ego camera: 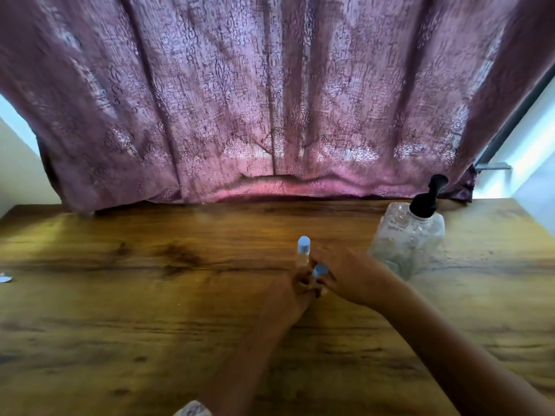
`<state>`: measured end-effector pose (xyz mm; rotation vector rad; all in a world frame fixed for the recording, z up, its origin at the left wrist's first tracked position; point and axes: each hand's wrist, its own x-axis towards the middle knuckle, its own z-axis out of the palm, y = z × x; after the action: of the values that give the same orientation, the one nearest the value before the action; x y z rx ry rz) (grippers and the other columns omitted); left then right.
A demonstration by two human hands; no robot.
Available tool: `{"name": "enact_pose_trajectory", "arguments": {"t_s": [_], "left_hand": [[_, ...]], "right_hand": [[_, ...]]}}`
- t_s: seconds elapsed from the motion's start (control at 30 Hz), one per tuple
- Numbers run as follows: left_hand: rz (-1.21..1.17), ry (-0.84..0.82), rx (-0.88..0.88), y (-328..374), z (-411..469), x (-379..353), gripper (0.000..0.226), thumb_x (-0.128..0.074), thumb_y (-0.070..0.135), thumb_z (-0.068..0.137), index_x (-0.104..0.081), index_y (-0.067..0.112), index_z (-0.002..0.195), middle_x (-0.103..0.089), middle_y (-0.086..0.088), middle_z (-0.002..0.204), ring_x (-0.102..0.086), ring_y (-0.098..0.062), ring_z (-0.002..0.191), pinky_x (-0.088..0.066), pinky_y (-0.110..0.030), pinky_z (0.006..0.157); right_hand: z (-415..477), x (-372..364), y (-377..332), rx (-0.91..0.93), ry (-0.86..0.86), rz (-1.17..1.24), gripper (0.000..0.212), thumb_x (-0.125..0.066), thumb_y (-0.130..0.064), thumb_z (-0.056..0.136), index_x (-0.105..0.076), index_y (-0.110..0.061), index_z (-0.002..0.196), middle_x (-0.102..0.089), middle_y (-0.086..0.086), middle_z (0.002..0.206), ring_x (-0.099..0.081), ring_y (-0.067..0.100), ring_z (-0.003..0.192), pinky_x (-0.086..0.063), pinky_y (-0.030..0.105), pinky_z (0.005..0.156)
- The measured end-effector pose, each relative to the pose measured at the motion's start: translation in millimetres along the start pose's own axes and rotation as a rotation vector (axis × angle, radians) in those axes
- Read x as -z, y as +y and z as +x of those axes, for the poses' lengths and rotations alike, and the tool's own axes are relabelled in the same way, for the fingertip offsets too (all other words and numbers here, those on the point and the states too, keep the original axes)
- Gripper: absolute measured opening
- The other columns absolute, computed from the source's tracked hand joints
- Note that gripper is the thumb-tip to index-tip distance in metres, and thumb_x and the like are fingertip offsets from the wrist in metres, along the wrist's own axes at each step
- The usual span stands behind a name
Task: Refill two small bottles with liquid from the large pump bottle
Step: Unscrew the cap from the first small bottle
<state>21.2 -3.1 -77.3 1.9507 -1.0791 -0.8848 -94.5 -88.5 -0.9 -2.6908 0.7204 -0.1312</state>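
A: Which step is this?

B: Opening a small bottle, I think. It could also be closing; 1 picture does not tell. The left grip (295, 291) is curled round the body of the near bottle (315, 277), low over the bench (150, 295).

A: And the second small one?

B: The far bottle (303, 250) stands upright just behind the fingers, with its cap on.

A: The right grip?

B: The right grip (345, 274) has its fingers closed on the blue cap (320, 269) of the near bottle. The picture is a little blurred there.

A: The big one?

B: The pump bottle (410, 238) stands at the right, near the right grip, and nobody touches it.

A: What does the next move need?

B: The cap must twist off while the left grip stops the body from turning. Then the open mouth must come under the pump spout.
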Motion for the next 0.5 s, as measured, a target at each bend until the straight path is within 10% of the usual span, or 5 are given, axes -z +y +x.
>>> {"name": "enact_pose_trajectory", "arguments": {"t_s": [0.5], "left_hand": [[0.059, 0.046, -0.09, -4, -14, 7, 0.044, -0.071, 0.031, 0.079, -0.059, 0.034, 0.122, -0.064, 0.007, 0.12, -0.059, -0.011, 0.109, -0.049, -0.034, 0.094]], "right_hand": [[-50, -39, 4, -0.391, 0.383, 0.634, 0.02, -0.064, -0.018, 0.086, -0.059, -0.028, 0.102, -0.062, -0.016, 0.094, -0.061, 0.006, 0.093, -0.046, 0.015, 0.072]]}}
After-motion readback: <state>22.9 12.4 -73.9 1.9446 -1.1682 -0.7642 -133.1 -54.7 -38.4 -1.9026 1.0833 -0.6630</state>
